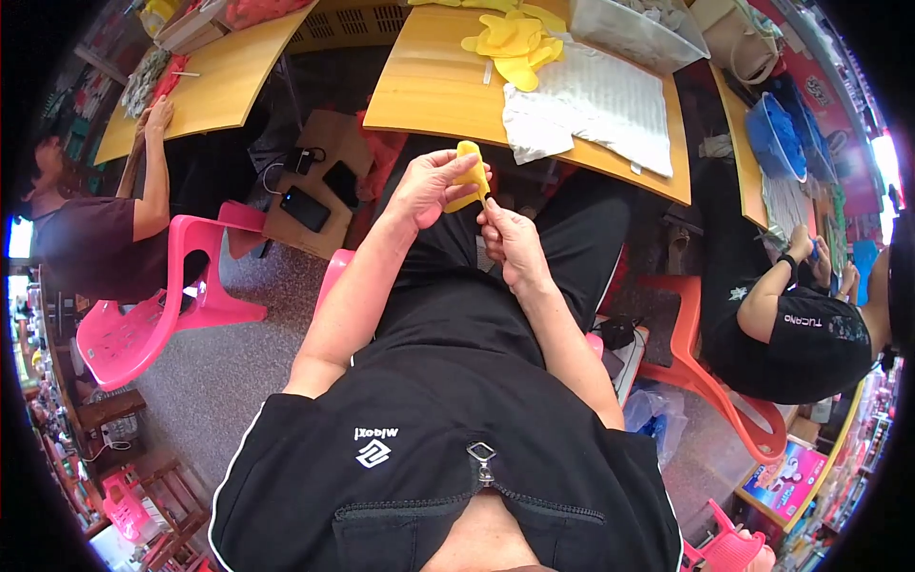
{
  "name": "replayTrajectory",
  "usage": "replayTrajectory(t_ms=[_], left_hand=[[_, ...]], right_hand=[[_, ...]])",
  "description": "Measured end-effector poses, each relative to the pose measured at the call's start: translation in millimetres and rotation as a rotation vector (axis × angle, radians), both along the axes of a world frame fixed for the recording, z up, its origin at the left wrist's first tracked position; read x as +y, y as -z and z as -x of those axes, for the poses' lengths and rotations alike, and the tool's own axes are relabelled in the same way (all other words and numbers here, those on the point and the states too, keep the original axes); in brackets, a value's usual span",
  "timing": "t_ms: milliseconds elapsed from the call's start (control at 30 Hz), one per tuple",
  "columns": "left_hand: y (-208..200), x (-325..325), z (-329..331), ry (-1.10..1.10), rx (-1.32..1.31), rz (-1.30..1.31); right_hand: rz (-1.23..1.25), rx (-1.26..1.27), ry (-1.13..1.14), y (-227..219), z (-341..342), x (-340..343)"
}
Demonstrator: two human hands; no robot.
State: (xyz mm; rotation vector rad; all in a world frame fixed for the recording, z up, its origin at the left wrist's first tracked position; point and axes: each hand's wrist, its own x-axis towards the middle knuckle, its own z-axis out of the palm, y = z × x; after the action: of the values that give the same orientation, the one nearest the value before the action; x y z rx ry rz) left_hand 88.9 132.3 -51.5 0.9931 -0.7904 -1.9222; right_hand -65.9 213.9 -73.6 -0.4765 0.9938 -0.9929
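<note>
My left hand (pixel 427 188) is closed on a small yellow cloth piece (pixel 468 150), holding it up in front of the table edge, above my lap. Just below it, my right hand (pixel 513 242) pinches the lower edge of the same piece between thumb and finger. Whether a small tool is also in those fingers is too small to make out. Beyond my hands, a loose pile of similar yellow cloth pieces (pixel 515 48) lies on the wooden table (pixel 419 86). A white ribbed cloth (pixel 610 105) is spread beside the pile, hanging slightly over the near edge.
A translucent bin (pixel 639 33) stands at the far right of the table. Co-workers sit on both sides, near a pink chair (pixel 176 296) and an orange chair (pixel 681 334). Blue baskets (pixel 777 138) stand on the right table. A phone (pixel 305 208) lies on cardboard at left.
</note>
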Motion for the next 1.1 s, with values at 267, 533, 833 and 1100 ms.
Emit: replayTrajectory(t_ms=[267,533,833,1100], left_hand=[[-0.8,2.1,-0.8,-0.036,0.18,0.049],[-6.8,2.0,6.7,-0.138,0.172,0.114],[-1.0,2.6,3.9,-0.07,0.159,0.043],[-3.0,-4.8,-12.6,0.103,-0.192,0.097]], right_hand=[[0.009,-0.025,0.063,1.0,-2.3,1.9],[0.009,-0.107,0.082,-0.3,-2.5,1.9],[-0.013,-0.12,0.057,-0.2,0.7,1.0],[0.107,0.179,0.074,-4.1,6.1,-3.0]])
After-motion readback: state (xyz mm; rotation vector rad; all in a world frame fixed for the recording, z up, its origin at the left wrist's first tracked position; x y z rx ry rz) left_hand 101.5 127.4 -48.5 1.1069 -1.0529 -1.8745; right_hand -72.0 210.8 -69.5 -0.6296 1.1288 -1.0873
